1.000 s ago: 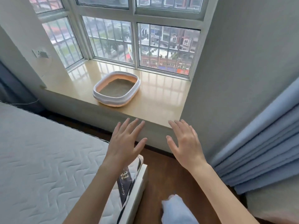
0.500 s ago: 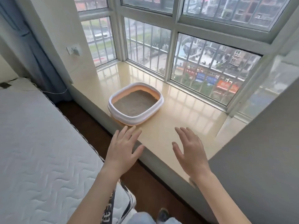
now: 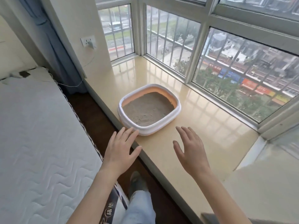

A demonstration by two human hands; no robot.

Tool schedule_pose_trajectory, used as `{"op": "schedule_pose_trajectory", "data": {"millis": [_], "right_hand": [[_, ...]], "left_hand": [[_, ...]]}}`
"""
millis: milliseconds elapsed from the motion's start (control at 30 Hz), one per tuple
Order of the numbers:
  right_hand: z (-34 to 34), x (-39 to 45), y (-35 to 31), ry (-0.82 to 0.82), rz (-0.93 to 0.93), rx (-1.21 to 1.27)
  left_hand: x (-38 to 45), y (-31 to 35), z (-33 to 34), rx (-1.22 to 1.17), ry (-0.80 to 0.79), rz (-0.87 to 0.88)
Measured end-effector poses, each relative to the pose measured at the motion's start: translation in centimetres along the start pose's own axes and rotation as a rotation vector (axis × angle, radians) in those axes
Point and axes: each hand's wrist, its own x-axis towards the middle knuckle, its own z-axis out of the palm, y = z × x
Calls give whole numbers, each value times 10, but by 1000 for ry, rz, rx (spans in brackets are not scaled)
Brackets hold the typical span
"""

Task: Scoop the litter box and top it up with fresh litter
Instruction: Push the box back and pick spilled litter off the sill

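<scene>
A white litter box [image 3: 177, 109] with an orange inner wall sits on the beige window ledge [image 3: 202, 126]. Grey litter [image 3: 146, 109] fills its bottom. My left hand [image 3: 121, 148] is stretched out flat, its fingertips right at the box's near left corner; whether they touch the rim I cannot tell. My right hand [image 3: 190, 147] hovers over the ledge to the right of the box, fingers straight and spread, holding nothing. No scoop or litter bag is in view.
A white mattress [image 3: 37, 135] lies on the left, with a narrow strip of dark floor [image 3: 90, 113] between it and the ledge. Barred windows [image 3: 234, 70] close the ledge behind. A wall socket [image 3: 88, 42] with a cable and a blue curtain [image 3: 56, 50] stand at the left.
The view has come closer to the ledge and the litter box. Both hands have reached forward; the left one has arrived at the box's near corner.
</scene>
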Motion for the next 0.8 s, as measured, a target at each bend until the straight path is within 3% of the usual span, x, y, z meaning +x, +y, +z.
{"op": "schedule_pose_trajectory", "data": {"millis": [500,633,800], "right_hand": [[117,262,-51,28,91,-15],[168,296,-51,-63,128,-38],[250,303,-49,-326,197,-27]], "left_hand": [[264,-156,-8,-10,-116,241],[310,-195,26,-34,-285,304],[340,-237,97,12,-497,394]]}}
